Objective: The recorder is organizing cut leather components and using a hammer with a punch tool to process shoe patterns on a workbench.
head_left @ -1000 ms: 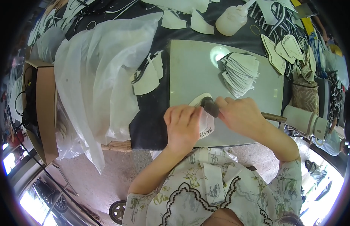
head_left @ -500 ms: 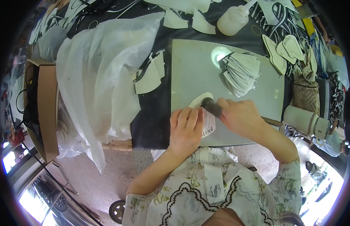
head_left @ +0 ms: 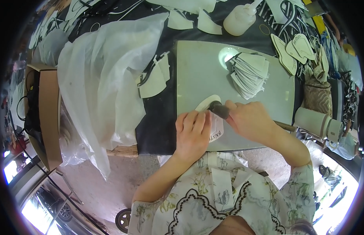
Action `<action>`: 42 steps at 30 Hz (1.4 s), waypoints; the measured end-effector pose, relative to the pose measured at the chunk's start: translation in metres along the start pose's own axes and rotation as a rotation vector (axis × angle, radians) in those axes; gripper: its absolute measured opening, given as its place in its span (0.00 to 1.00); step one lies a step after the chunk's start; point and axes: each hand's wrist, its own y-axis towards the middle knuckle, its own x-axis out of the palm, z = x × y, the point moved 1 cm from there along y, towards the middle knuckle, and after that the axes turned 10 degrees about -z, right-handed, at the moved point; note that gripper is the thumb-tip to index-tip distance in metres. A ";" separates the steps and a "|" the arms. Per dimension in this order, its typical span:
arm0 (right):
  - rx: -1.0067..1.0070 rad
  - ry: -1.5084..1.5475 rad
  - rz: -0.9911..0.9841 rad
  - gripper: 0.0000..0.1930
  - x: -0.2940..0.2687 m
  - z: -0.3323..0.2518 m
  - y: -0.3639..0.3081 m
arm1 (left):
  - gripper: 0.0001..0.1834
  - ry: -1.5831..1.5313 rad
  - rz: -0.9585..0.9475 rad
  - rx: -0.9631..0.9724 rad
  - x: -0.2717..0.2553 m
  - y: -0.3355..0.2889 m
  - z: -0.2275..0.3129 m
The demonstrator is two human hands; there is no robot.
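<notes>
— White cut piece [head_left: 208,102]: where does it lie?
— Flat on the pale grey work board [head_left: 197,66], near the board's front edge. Its rounded end shows above the hands; the rest is hidden beneath them.

— What are the hands doing?
— The left hand [head_left: 193,133] lies palm down on the piece, fingers straight and together, pressing rather than gripping. The right hand [head_left: 250,120] is curled tight around a dark cylindrical tool [head_left: 219,109], whose tip touches the piece just beside the left fingertips.

— What else is on the board?
— A fanned stack of white pieces [head_left: 248,72] sits at the far right corner, well apart from the hands.

— And around the board?
— A crumpled clear plastic sheet [head_left: 99,78] covers the dark table to the left. A white squeeze bottle [head_left: 238,18] lies beyond the board. A woven basket [head_left: 318,96] and a white mug [head_left: 317,122] stand to the right.
</notes>
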 end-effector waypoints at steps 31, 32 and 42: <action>0.028 0.114 0.014 0.14 0.021 -0.006 -0.002 | 0.11 -0.130 0.127 -0.122 0.004 -0.006 -0.005; 0.023 0.115 0.022 0.14 0.021 -0.005 -0.001 | 0.11 -0.129 0.128 -0.121 0.001 -0.007 -0.006; -0.043 0.180 0.164 0.13 0.016 -0.010 -0.005 | 0.12 -0.027 0.083 -0.038 0.000 -0.011 -0.008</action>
